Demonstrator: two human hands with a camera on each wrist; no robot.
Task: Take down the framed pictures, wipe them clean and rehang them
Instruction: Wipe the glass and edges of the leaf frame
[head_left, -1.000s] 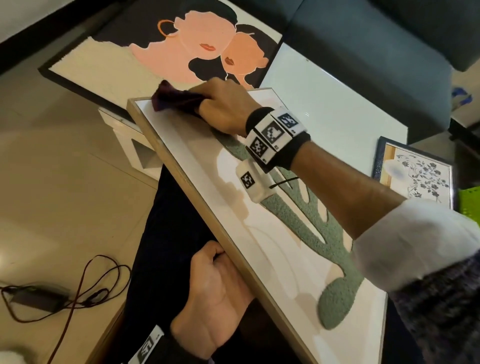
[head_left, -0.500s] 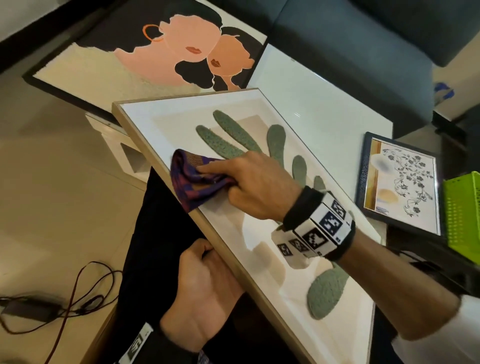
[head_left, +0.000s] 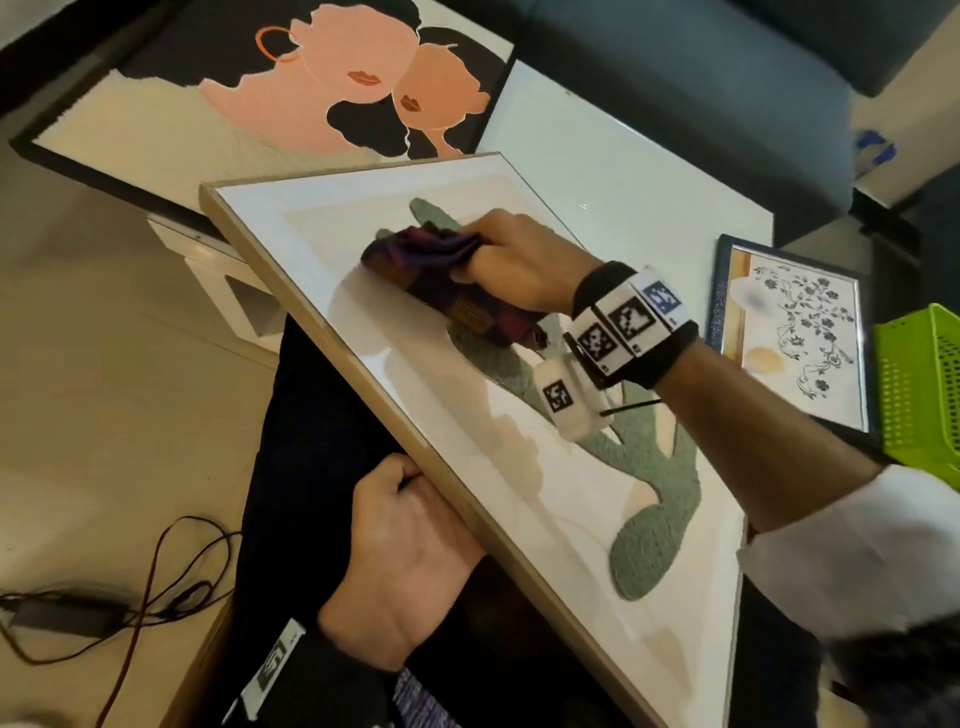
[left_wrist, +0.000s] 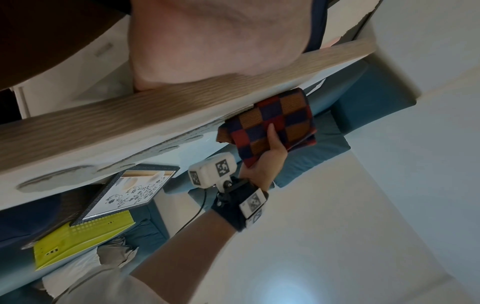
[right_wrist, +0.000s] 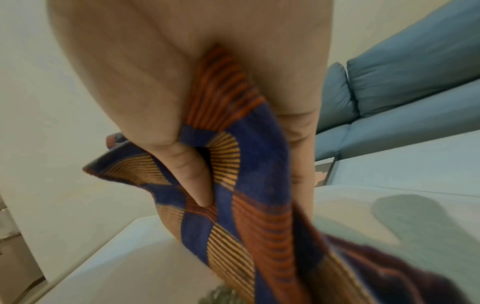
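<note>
A wood-framed picture (head_left: 457, 431) of a green leaf lies tilted across my lap. My left hand (head_left: 410, 540) grips its lower left edge, thumb on top; the left wrist view shows that palm (left_wrist: 207, 41) against the wooden frame side (left_wrist: 155, 111). My right hand (head_left: 509, 260) holds a folded red, blue and orange checked cloth (head_left: 431, 270) pressed on the glass over the upper part of the leaf. In the right wrist view the thumb (right_wrist: 192, 174) and fingers are curled round the cloth (right_wrist: 246, 185).
A large black-framed picture of two faces (head_left: 311, 93) and a small blue-framed floral picture (head_left: 789, 332) lie on the white table (head_left: 597, 171). A green basket (head_left: 919, 384) stands at the right, a blue sofa (head_left: 675, 78) behind. Cables (head_left: 171, 571) lie on the floor at left.
My right hand swept the cloth from the far top corner down to the left edge, then back up to the middle of the glass. The left hand kept its grip.
</note>
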